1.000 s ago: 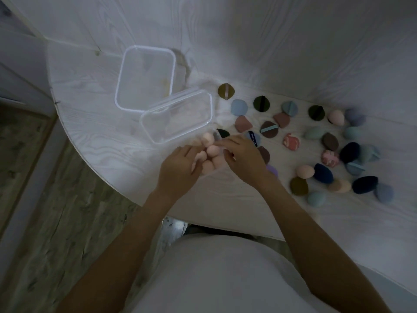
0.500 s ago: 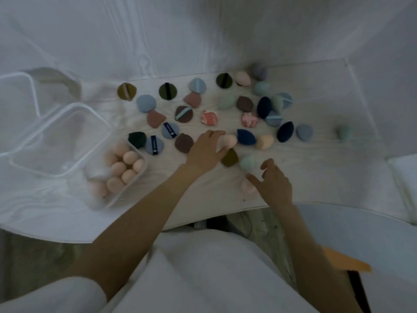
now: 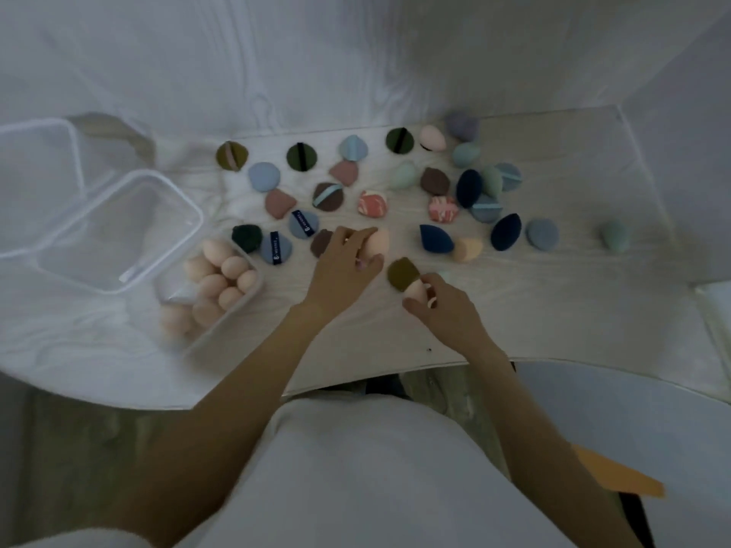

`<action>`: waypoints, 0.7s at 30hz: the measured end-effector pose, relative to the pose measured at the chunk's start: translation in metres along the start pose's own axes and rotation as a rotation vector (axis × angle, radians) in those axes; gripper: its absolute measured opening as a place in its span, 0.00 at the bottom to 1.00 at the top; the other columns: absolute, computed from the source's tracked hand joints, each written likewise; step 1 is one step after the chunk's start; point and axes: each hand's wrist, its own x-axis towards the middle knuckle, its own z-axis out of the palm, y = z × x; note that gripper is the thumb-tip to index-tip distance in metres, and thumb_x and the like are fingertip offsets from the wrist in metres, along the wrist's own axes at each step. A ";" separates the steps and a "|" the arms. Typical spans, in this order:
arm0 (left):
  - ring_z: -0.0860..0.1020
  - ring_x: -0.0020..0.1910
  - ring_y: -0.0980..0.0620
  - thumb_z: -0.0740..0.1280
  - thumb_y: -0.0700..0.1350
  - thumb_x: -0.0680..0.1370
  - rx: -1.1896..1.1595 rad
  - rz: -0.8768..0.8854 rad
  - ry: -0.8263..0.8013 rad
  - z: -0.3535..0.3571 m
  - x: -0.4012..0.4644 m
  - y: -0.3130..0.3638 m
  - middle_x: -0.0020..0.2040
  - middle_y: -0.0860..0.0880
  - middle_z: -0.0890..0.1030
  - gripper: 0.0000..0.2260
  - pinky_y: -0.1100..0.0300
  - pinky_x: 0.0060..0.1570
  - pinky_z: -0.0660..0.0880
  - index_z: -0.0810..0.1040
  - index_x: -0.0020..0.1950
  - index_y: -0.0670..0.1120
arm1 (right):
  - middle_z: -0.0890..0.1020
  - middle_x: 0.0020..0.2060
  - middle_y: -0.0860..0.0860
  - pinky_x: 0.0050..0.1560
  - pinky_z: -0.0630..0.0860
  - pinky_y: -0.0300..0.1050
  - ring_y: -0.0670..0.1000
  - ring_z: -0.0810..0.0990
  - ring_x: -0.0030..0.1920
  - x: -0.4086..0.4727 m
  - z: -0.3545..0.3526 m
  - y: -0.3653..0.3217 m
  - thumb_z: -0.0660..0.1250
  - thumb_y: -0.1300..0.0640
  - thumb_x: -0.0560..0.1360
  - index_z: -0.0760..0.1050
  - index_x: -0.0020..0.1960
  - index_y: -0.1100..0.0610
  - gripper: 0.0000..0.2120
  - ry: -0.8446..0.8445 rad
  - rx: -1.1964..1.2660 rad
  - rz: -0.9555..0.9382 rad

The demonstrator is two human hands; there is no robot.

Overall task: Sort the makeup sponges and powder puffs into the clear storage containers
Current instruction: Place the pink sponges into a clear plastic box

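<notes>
A small clear container (image 3: 241, 306) at the left holds several peach egg-shaped sponges (image 3: 221, 278). My left hand (image 3: 344, 267) grips a peach sponge (image 3: 377, 241) in the middle of the table. My right hand (image 3: 443, 306) holds a smaller peach sponge (image 3: 415, 290) beside an olive sponge (image 3: 401, 272). Powder puffs and sponges in blue, brown, green, navy and pink lie scattered across the table (image 3: 534, 302) beyond my hands.
Two larger clear containers, one (image 3: 118, 231) partly over the other (image 3: 39, 160), stand empty at the far left. A mint sponge (image 3: 615, 235) lies alone at the right. The table's front edge curves just before my body. An orange object (image 3: 617, 476) shows below right.
The view swung right from the containers to the scattered pieces. My left hand closed on a peach sponge, and my right hand picked up a small peach sponge near the front.
</notes>
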 end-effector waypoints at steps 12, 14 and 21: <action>0.76 0.49 0.59 0.72 0.46 0.72 -0.099 -0.401 0.640 -0.140 -0.137 -0.092 0.52 0.59 0.77 0.14 0.62 0.46 0.73 0.71 0.54 0.55 | 0.76 0.45 0.42 0.46 0.78 0.45 0.49 0.80 0.45 0.024 0.082 -0.144 0.72 0.59 0.71 0.71 0.55 0.56 0.15 -0.186 0.191 -0.411; 0.77 0.47 0.58 0.71 0.45 0.73 -0.068 -0.427 0.655 -0.143 -0.135 -0.105 0.52 0.57 0.77 0.13 0.62 0.45 0.74 0.72 0.54 0.54 | 0.77 0.47 0.44 0.46 0.77 0.44 0.49 0.80 0.47 0.024 0.090 -0.156 0.72 0.59 0.71 0.71 0.56 0.56 0.16 -0.206 0.181 -0.456; 0.78 0.40 0.42 0.71 0.40 0.71 0.241 -0.412 0.549 -0.143 -0.113 -0.132 0.52 0.43 0.76 0.14 0.53 0.36 0.72 0.75 0.55 0.43 | 0.76 0.47 0.40 0.50 0.78 0.47 0.51 0.80 0.49 0.028 0.098 -0.166 0.72 0.62 0.70 0.71 0.54 0.56 0.15 -0.210 0.239 -0.480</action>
